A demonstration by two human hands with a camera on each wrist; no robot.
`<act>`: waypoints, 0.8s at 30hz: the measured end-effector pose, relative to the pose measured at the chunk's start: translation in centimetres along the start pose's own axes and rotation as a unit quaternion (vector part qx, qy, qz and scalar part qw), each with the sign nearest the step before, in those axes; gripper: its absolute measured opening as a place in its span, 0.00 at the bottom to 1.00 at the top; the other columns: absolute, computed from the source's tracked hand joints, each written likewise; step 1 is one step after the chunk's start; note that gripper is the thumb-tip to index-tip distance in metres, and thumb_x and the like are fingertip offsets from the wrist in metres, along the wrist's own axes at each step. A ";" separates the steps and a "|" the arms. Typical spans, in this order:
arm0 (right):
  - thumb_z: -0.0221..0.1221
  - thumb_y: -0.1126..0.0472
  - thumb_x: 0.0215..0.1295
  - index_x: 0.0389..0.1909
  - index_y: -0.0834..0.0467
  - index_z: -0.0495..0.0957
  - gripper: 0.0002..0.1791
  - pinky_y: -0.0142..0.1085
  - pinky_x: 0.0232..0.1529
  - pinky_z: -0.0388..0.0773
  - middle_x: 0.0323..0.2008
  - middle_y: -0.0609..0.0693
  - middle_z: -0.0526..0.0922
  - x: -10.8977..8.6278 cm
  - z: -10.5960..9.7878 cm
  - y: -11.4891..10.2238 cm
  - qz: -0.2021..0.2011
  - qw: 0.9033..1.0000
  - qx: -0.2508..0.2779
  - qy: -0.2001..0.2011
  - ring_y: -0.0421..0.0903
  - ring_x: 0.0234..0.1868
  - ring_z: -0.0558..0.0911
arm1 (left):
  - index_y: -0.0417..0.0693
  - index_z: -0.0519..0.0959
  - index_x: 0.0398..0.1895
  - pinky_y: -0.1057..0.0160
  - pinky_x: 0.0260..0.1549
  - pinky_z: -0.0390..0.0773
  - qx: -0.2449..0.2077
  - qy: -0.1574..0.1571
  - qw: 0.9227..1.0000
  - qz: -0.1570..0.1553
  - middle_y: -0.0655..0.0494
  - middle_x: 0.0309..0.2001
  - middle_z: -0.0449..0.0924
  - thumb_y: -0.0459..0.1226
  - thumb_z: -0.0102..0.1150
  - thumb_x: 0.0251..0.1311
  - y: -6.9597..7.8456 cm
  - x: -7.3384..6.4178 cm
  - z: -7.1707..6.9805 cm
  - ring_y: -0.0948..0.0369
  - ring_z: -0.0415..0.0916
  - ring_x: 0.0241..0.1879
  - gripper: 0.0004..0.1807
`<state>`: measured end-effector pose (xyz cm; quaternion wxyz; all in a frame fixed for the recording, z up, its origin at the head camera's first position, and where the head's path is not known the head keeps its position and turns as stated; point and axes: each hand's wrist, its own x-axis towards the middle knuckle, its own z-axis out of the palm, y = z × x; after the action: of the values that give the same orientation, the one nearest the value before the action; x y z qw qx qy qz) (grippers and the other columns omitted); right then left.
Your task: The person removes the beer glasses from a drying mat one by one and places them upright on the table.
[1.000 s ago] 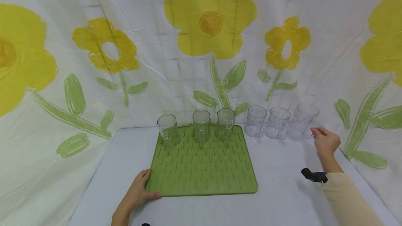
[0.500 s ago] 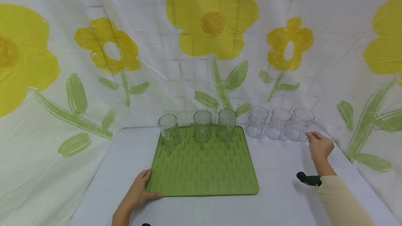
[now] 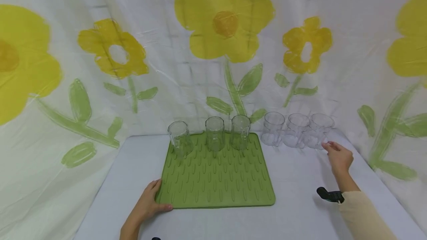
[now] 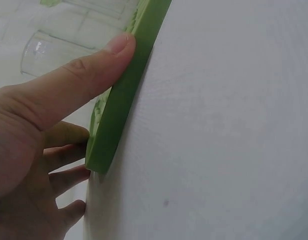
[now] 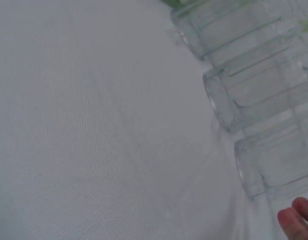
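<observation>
At the far right of the table stands an upright glass mug (image 3: 317,132), the end one of a row of three. My right hand (image 3: 339,157) pinches its handle side with thumb and forefinger in the head view. The right wrist view has the same mug (image 5: 279,160) with my fingertips (image 5: 292,224) low beside it. A green ribbed drying mat (image 3: 217,184) lies in the table's middle. Its near left corner is held by my left hand (image 3: 146,203), thumb over the front edge and fingers along the left side. The left wrist view shows that thumb (image 4: 119,47) on the mat's edge.
Three glass mugs stand along the mat's back edge: left (image 3: 180,140), middle (image 3: 215,134) and right (image 3: 240,132). Right of the mat are two more mugs, one (image 3: 272,129) next to another (image 3: 296,130). A flowered curtain (image 3: 186,84) hangs behind the white table (image 3: 293,188).
My right hand has brought the end mug slightly left and nearer, from a slant to upright beside its neighbour. The last half second shows almost no motion. My left hand stays at the mat's corner.
</observation>
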<state>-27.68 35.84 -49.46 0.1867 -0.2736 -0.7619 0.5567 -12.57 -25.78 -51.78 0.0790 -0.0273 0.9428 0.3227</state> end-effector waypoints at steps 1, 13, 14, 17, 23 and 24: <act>0.66 0.55 0.61 0.59 0.66 0.76 0.29 0.16 0.21 0.74 0.12 0.16 0.67 -0.1 -0.1 0.0 0.006 1.000 -0.003 -0.014 0.20 0.17 0.74 | 0.25 0.54 0.71 0.35 0.68 0.58 0.003 0.000 1.000 0.000 0.28 0.71 0.55 0.49 0.81 0.33 0.0 -0.1 0.0 0.31 0.52 0.70 0.65; 0.65 0.52 0.62 0.59 0.68 0.76 0.30 0.16 0.27 0.76 0.21 0.18 0.73 -4.2 -0.6 -2.4 -0.061 0.993 -0.045 -0.087 0.20 0.21 0.77 | 0.24 0.53 0.71 0.34 0.68 0.57 0.005 -0.002 1.000 -0.006 0.27 0.71 0.54 0.50 0.81 0.32 0.0 -0.2 -0.3 0.30 0.51 0.70 0.67; 0.65 0.51 0.62 0.58 0.68 0.76 0.30 0.15 0.28 0.76 0.22 0.19 0.75 -4.8 -0.4 -2.6 -0.068 0.993 -0.043 -0.089 0.20 0.22 0.78 | 0.24 0.53 0.71 0.34 0.68 0.57 0.005 -0.002 1.000 -0.006 0.27 0.70 0.55 0.50 0.81 0.32 0.1 -0.2 -0.2 0.30 0.51 0.70 0.67; 0.65 0.51 0.62 0.58 0.67 0.76 0.30 0.13 0.31 0.75 0.28 0.23 0.78 -6.3 0.2 -3.1 -0.085 0.991 -0.036 -0.100 0.19 0.26 0.78 | 0.24 0.53 0.71 0.34 0.68 0.57 0.004 -0.001 1.000 -0.006 0.27 0.70 0.55 0.50 0.81 0.32 0.1 0.0 -0.2 0.31 0.51 0.70 0.67; 0.65 0.53 0.62 0.58 0.66 0.77 0.28 0.12 0.37 0.75 0.37 0.29 0.81 -8.5 1.6 -3.8 -0.105 0.987 -0.011 -0.121 0.17 0.32 0.77 | 0.24 0.53 0.71 0.35 0.68 0.57 0.007 -0.002 1.000 -0.002 0.28 0.70 0.55 0.49 0.81 0.33 0.3 0.1 0.0 0.31 0.52 0.70 0.66; 0.65 0.53 0.62 0.57 0.66 0.77 0.27 0.12 0.38 0.74 0.37 0.29 0.81 -8.7 1.9 -3.9 -0.108 0.986 -0.009 -0.125 0.17 0.33 0.77 | 0.24 0.53 0.71 0.35 0.68 0.58 0.008 -0.004 1.000 0.000 0.28 0.70 0.56 0.49 0.81 0.33 0.3 0.1 0.0 0.31 0.52 0.70 0.66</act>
<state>-22.77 28.08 -46.21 0.1467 -0.1201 -0.8090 0.5564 -12.76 -25.53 -51.58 0.0833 -0.0257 0.9451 0.3151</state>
